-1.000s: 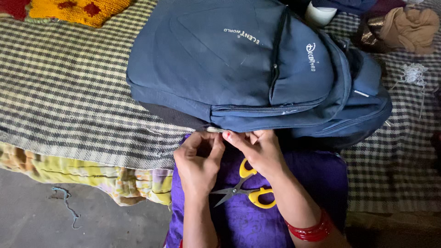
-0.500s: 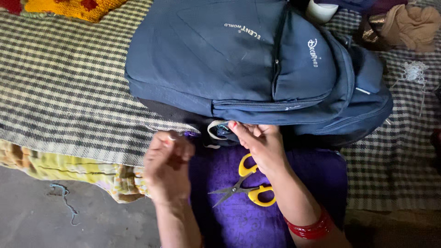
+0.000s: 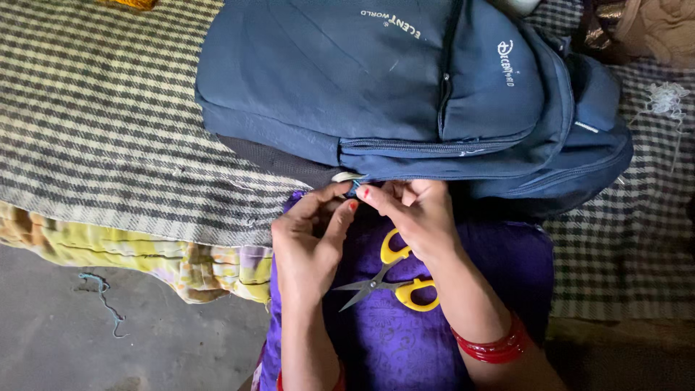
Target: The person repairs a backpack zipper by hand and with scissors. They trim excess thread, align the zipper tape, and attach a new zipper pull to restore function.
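Left hand: the left hand point(image 3: 308, 246) has thumb and forefinger closed to a pinch at the backpack's lower edge; what they grip is too small to make out, perhaps a thread or a bit of fabric.
Right hand: the right hand point(image 3: 416, 213) is likewise pinched shut, fingertips touching the same spot, just beside the left fingers.
Backpack: the blue backpack point(image 3: 405, 94) lies flat on the bed, directly ahead of both hands, its long axis running left to right across the view; the worked edge is the near one.
Nearer hand: both meet at the edge; neither is clearly closer.
Look: dark blue fabric, zip line along the near side, a pale tab point(image 3: 346, 176) at the edge.
Scissors: yellow-handled scissors point(image 3: 394, 279) rest on the purple cloth point(image 3: 391, 340) in the lap, between the forearms.
Bed cover: checked blanket point(image 3: 101, 123).
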